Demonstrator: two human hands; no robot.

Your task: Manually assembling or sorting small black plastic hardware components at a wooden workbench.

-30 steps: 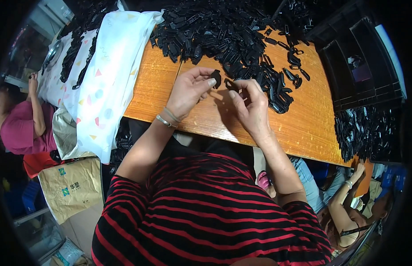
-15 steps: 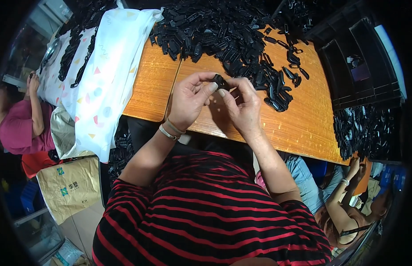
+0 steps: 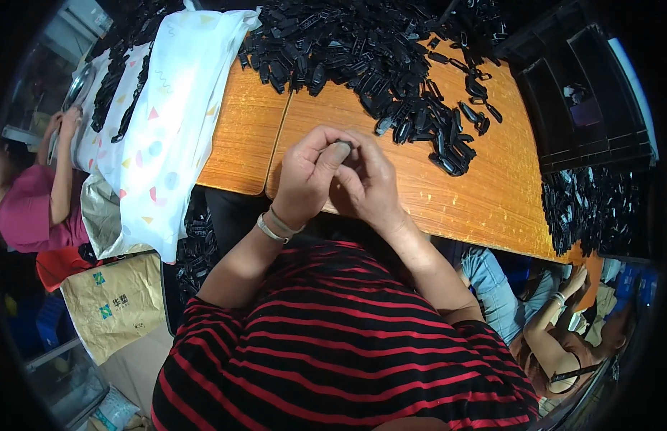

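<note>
Your left hand (image 3: pixel 308 176) and right hand (image 3: pixel 373 183) are pressed together over the near table edge, pinching one small black plastic part (image 3: pixel 343 144) between the fingertips. Looks like plenty left, judging by that big heap of loose black plastic pieces (image 3: pixel 362 50) on the far side of the orange wooden table (image 3: pixel 484 194).

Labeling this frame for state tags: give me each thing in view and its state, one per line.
left hand: closed around a small dark part, pressed against the right hand
right hand: closed on the same part
small dark part: pinched between both hands, mostly hidden
pile of black parts: loose, heaped on the table
wooden table: partly covered
white patterned cloth: draped over the table edge
black tray: open
</note>
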